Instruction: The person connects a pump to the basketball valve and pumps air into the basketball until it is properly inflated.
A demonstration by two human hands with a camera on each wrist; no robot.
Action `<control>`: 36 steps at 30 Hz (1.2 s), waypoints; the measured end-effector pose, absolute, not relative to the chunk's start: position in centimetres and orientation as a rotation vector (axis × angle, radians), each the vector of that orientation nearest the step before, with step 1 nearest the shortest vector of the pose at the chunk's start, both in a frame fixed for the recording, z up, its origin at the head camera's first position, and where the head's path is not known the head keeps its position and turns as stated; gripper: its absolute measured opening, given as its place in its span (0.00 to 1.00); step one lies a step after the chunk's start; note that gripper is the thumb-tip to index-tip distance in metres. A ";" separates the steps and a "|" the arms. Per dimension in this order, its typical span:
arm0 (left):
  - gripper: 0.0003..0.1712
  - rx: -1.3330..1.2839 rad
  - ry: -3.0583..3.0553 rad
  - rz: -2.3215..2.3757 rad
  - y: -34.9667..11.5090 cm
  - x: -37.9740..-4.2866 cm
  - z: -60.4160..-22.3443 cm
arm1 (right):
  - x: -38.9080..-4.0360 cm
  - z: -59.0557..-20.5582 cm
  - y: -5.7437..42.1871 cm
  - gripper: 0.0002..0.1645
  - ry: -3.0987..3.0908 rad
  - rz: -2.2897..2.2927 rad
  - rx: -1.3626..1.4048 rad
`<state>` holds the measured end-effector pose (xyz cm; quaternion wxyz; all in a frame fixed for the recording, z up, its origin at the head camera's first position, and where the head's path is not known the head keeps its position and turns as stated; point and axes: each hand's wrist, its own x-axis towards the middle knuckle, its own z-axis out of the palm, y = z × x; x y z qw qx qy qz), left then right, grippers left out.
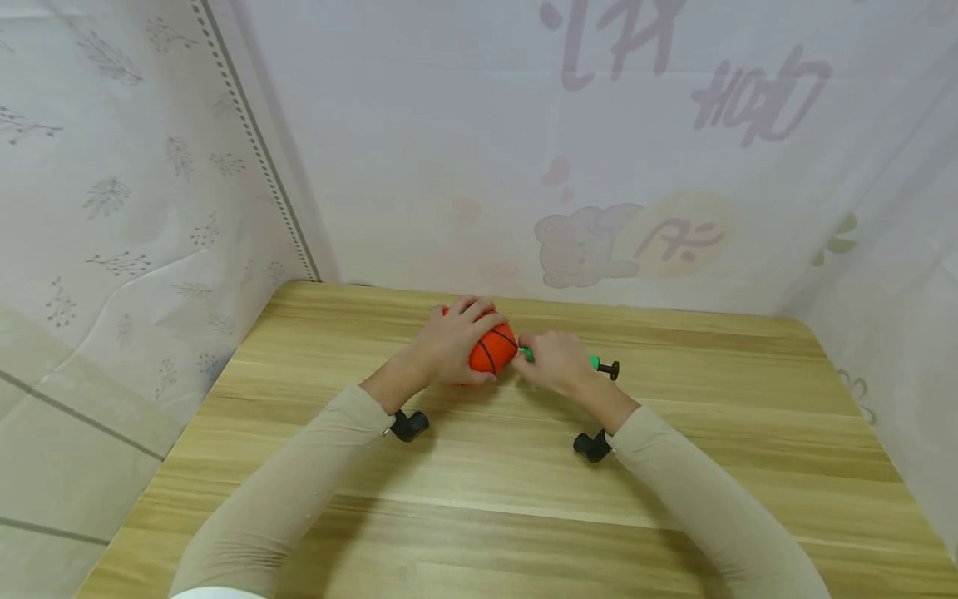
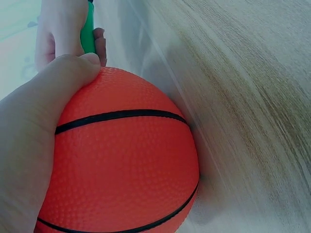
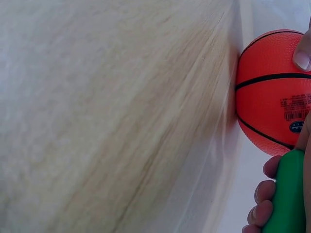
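A small orange toy basketball [image 1: 494, 353] with black lines rests on the table. My left hand [image 1: 454, 339] holds it, fingers spread over its top and thumb along the near side. My right hand [image 1: 557, 362] grips a green hand pump [image 3: 287, 199] with its fingers wrapped round the barrel. The pump's black handle [image 1: 614, 370] sticks out to the right of that hand. Its front end points at the right side of the ball, close against it; the fingers partly hide this spot. Printed text and a barcode [image 3: 294, 114] show on the ball in the right wrist view.
The wood-grain table [image 1: 479, 516] stretches out around both hands. A pale printed cloth [image 1: 419, 150] hangs behind its back edge, and more patterned cloth [image 1: 135, 191] hangs at the left. Black wrist-camera mounts [image 1: 410, 425] stick out below both wrists.
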<state>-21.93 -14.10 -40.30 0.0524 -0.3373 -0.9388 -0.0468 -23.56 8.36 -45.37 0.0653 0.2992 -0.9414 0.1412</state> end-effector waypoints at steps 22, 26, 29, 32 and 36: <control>0.48 -1.031 -2.860 -0.141 -14.2 -22.0 -40.5 | -23.4 -45.2 9.0 0.15 -2.845 0.407 0.950; 0.48 -1.032 -2.864 -0.150 -14.2 -22.0 -40.4 | -23.4 -45.2 9.1 0.15 -2.849 0.401 0.946; 0.47 -1.034 -2.862 -0.161 -14.1 -22.0 -40.4 | -23.4 -45.2 9.2 0.15 -2.845 0.402 0.947; 0.47 -1.032 -2.861 -0.160 -14.1 -22.0 -40.4 | -23.4 -45.2 9.2 0.14 -2.842 0.397 0.952; 0.46 -1.030 -2.863 -0.162 -14.1 -22.0 -40.5 | -23.4 -45.1 9.4 0.14 -2.845 0.382 0.960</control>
